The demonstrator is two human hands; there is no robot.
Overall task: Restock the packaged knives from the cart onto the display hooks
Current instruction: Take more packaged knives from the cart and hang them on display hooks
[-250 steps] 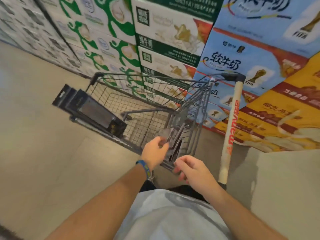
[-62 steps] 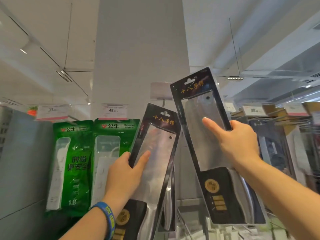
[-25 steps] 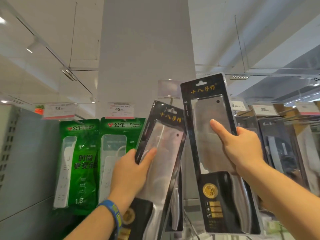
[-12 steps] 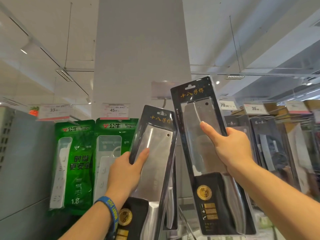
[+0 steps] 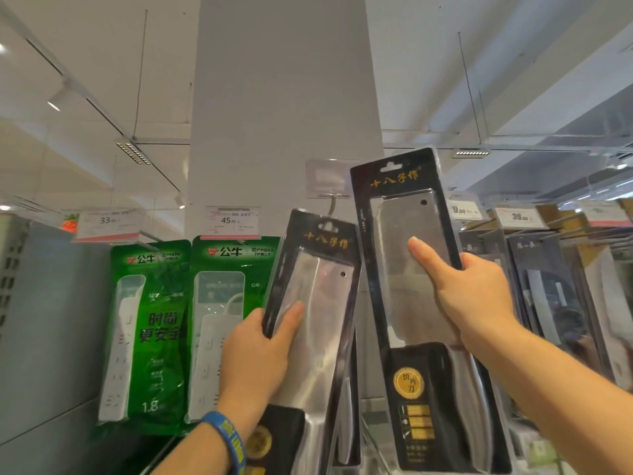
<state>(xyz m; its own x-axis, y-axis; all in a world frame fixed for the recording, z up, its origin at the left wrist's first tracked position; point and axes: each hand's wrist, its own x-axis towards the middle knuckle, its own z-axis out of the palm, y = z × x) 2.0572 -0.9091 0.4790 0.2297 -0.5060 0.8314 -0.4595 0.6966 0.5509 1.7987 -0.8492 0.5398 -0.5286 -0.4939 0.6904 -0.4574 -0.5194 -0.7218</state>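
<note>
Each hand holds one packaged cleaver in a black card with gold lettering. My left hand (image 5: 260,351) grips the left knife package (image 5: 318,320) by its left edge, tilted, its hang hole just below the display hook (image 5: 331,206) under a clear price tag holder. My right hand (image 5: 469,296) holds the right knife package (image 5: 407,269) upright, higher and to the right of that hook, thumb pressed on the blade window. Another knife package hangs behind the left one, mostly hidden. The cart is out of view.
A wide grey pillar (image 5: 284,114) rises behind the hook. Two green power strip packs (image 5: 154,323) hang at left under price tags (image 5: 231,219). More dark knife packages (image 5: 548,296) hang on hooks at right. Wire shelf parts show below.
Since a second ago both packages have stayed raised in front of the hook with small shifts; the left package's hang hole now sits closer under the hook. Ten seconds ago my hands were at the cart.
</note>
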